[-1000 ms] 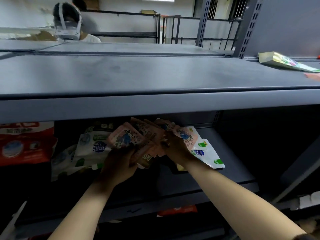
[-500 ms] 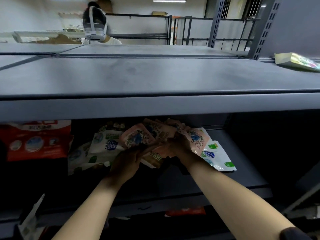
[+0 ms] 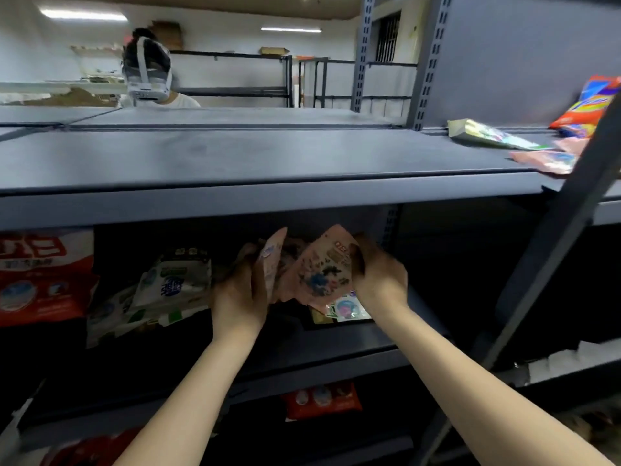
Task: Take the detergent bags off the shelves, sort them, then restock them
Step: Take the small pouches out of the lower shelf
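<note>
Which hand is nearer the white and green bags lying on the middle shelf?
Left. The left hand grips the pink bags right beside the white and green bags. The right hand holds the bundle's other side, farther from them.

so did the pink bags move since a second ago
Yes: the pink bags now stand lifted up toward the upper shelf's front edge, gathered between both hands.

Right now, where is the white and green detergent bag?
In the head view, the white and green detergent bag lies on the middle shelf, left of centre, between the red bag and the left hand.
</note>
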A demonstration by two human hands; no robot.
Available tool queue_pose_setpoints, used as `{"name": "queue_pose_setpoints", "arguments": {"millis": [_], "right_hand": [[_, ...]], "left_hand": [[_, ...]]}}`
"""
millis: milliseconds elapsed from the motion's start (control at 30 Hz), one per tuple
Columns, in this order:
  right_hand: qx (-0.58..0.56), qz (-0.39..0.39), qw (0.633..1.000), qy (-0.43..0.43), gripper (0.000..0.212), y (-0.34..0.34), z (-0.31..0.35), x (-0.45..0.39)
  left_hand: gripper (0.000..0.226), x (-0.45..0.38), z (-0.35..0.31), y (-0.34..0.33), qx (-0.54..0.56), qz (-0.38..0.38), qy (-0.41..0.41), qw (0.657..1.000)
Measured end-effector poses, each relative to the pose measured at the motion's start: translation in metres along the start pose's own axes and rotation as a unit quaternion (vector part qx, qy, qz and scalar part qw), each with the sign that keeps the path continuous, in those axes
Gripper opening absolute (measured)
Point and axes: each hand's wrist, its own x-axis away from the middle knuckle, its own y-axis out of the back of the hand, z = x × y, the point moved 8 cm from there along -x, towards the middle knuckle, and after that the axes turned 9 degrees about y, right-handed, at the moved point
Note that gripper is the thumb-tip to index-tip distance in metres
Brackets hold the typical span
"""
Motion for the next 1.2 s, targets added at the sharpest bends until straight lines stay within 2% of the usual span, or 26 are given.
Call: {"name": "queue_pose_setpoints", "arguments": {"millis": [67,167,300,367,467,667,833,967,1067,1200], "right_hand": [[0.019,-0.081,0.996,0.041,0.018,0.035,-0.008,0.017],[0.043,-0.192,0.979,0.057,0.014,0.086,-0.03,0.045],[0.052,-0.327,0.941,0.069,0.014,0.158,-0.063,0.074],[0.049,-0.36,0.929,0.077,0.014,0.191,-0.08,0.082],[0.046,-0.372,0.924,0.073,0.019,0.239,-0.106,0.087],[0.035,-0.368,0.929,0.025,0.021,0.318,-0.178,0.088],[0.072,-0.377,0.923,-0.007,0.025,0.38,-0.243,0.074],[0.024,-0.387,0.921,-0.038,0.014,0.426,-0.307,0.048],[-0.045,-0.38,0.924,-0.002,0.016,0.447,-0.341,0.015],[-0.108,-0.33,0.937,0.027,0.016,0.449,-0.381,-0.039]], "left_hand": [[0.046,0.012,-0.016,-0.001,0.087,-0.016,-0.001,0.996],[0.046,0.032,-0.064,-0.002,0.129,-0.037,-0.088,0.987],[0.026,0.064,-0.138,-0.013,0.184,-0.023,-0.176,0.967],[0.018,0.076,-0.171,-0.02,0.216,0.0,-0.19,0.958],[0.027,0.092,-0.217,-0.032,0.248,0.033,-0.204,0.946],[0.032,0.118,-0.312,-0.054,0.305,0.034,-0.202,0.93],[0.048,0.121,-0.396,-0.075,0.348,-0.008,-0.195,0.917],[0.048,0.101,-0.453,-0.096,0.356,-0.07,-0.175,0.915],[0.041,0.081,-0.486,-0.101,0.361,-0.137,-0.159,0.909],[0.035,0.054,-0.514,-0.093,0.309,-0.26,-0.128,0.906]]}}
